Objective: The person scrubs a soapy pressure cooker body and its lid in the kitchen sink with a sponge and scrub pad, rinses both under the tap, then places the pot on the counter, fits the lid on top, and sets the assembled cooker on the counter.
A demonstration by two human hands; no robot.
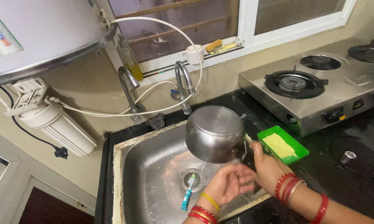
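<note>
So we've got a steel pot (214,132) held over the sink (154,166), tipped so its bottom faces us and the mouth points away toward the taps. Our right hand (265,166) is closed around the handle at the pot's lower right edge, so the handle's long axis runs from the pot down and right into that grip. The left hand (230,182) sits just below the pot, palm up and fingers loosely spread, not gripping anything; it looks just apart from the pot, though we can't tell for sure if the fingertips touch the rim. The right is clearly the nearer one, being the one holding it.

Down in the basin a blue toothbrush (188,192) lies beside the drain (193,179). A green tray with a yellow sponge (283,145) sits on the tabletop just right of the pot, stove (319,91) behind it.
</note>
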